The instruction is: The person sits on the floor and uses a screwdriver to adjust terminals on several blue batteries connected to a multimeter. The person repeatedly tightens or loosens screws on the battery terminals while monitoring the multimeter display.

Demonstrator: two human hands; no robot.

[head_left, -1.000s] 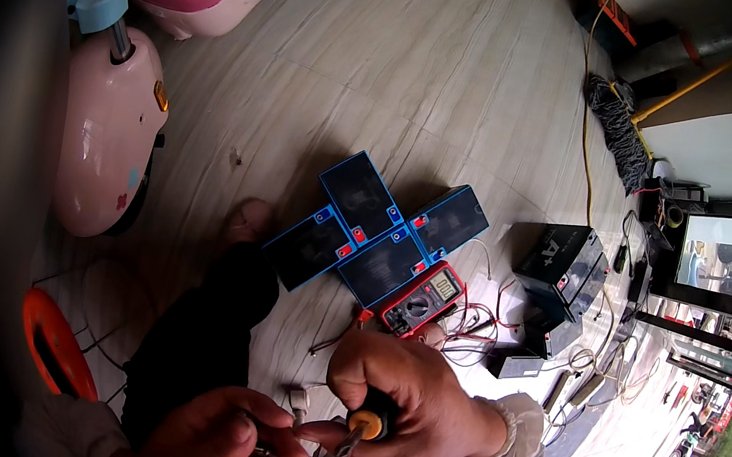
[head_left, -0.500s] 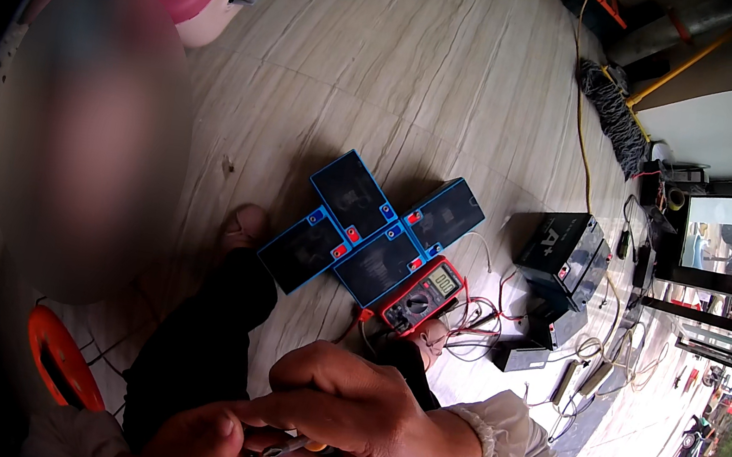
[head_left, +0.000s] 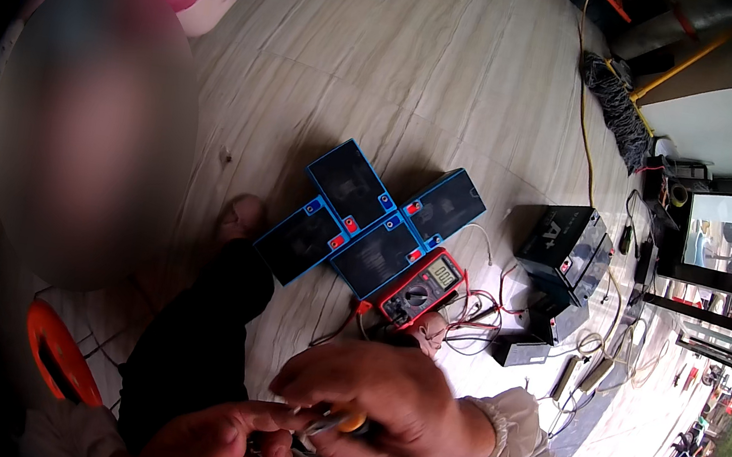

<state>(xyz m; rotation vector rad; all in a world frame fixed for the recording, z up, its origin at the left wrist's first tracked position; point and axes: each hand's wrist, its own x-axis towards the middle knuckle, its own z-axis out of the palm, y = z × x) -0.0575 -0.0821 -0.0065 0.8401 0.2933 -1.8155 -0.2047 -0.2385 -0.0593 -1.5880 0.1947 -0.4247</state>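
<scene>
Low in the view, my right hand [head_left: 393, 405] is closed around a small hand tool [head_left: 349, 419] with an orange-and-dark handle and a metal end; its exact kind is partly hidden. The tool's metal end meets the fingers of my left hand [head_left: 219, 442], which are curled and pinched together. Whatever sits between those fingers is too small and blurred to name. Beyond my hands, several black batteries [head_left: 380, 251] with blue edges and red and blue terminal ends stand close together on the floor. A red multimeter [head_left: 418, 294] lies against the nearest one.
Red and black leads [head_left: 480, 312] tangle beside the multimeter. Larger black batteries [head_left: 560, 246] stand to the right. An orange ring-shaped object [head_left: 58, 354] lies at lower left. A mop [head_left: 615, 109] and a yellow cable [head_left: 585, 119] are at far right. Another person is at left, blurred.
My right hand has turned and shifted slightly right, exposing more of the tool's orange handle. My left hand has followed a little to the right. The batteries and multimeter sit slightly higher in view.
</scene>
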